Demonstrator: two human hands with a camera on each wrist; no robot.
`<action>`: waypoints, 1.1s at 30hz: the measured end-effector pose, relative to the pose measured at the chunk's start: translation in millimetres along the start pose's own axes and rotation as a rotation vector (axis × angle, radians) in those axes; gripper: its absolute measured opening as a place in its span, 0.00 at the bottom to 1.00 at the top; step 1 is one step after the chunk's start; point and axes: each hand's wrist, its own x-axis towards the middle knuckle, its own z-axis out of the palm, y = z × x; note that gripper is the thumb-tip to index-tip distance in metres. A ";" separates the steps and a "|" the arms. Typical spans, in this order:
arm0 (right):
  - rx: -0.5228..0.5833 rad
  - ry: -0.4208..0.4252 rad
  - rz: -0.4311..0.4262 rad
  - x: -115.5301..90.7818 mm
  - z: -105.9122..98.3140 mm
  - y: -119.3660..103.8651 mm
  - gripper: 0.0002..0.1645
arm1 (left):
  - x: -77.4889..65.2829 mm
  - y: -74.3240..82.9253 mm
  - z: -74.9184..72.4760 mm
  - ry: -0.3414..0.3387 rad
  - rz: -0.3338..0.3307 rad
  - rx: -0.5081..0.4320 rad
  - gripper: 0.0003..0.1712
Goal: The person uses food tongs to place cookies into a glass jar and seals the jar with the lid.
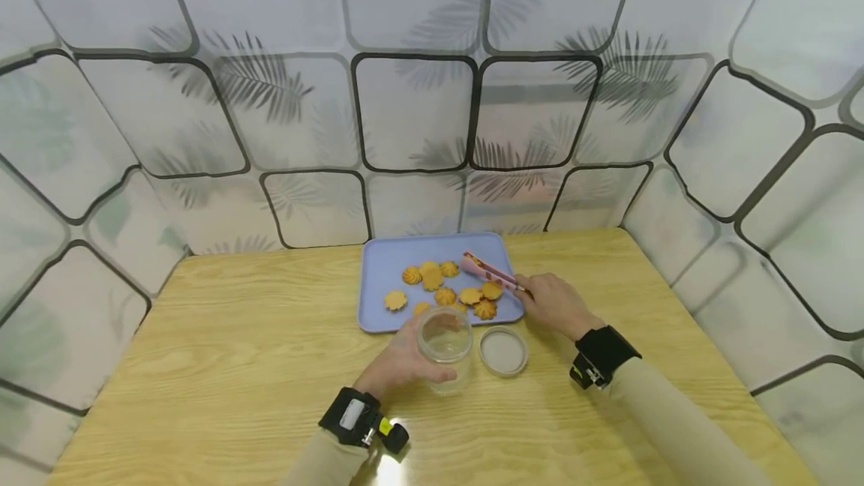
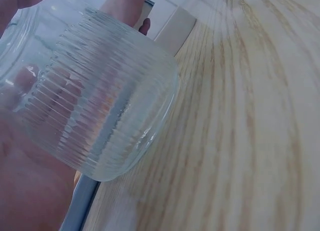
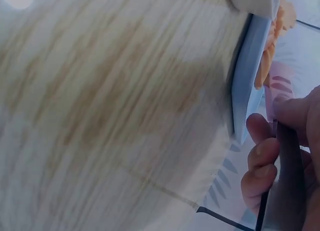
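Observation:
My left hand (image 1: 403,357) grips a clear ribbed glass jar (image 1: 445,343) by its side, in front of the tray. In the left wrist view the jar (image 2: 100,91) fills much of the frame, and no cookie can be made out inside it. My right hand (image 1: 555,304) holds pink-tipped tongs (image 1: 496,274) over the right part of the blue tray (image 1: 381,253). Their dark flat handle (image 3: 287,176) lies between thumb and curled fingers in the right wrist view. Several golden cookies (image 1: 432,276) lie on the tray, some overlapping. I cannot tell whether the tongs touch one.
A round lid (image 1: 503,352) lies on the wooden table (image 1: 270,336), just right of the jar and near the tray's front edge. Behind the tray hangs a patterned curtain (image 1: 418,111), which also closes off both sides.

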 end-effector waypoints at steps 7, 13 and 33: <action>0.127 0.018 -0.010 -1.5 0.5 3.6 0.11 | -0.4 -0.1 0.4 -0.005 -0.004 -0.010 0.48; 0.207 -0.005 0.019 -8.9 -5.2 -1.9 0.11 | -2.3 0.3 0.7 0.005 -0.002 0.004 0.48; 1.025 -0.223 0.018 -66.8 -45.0 -53.1 0.23 | -1.5 -1.2 2.2 0.027 -0.008 -0.015 0.49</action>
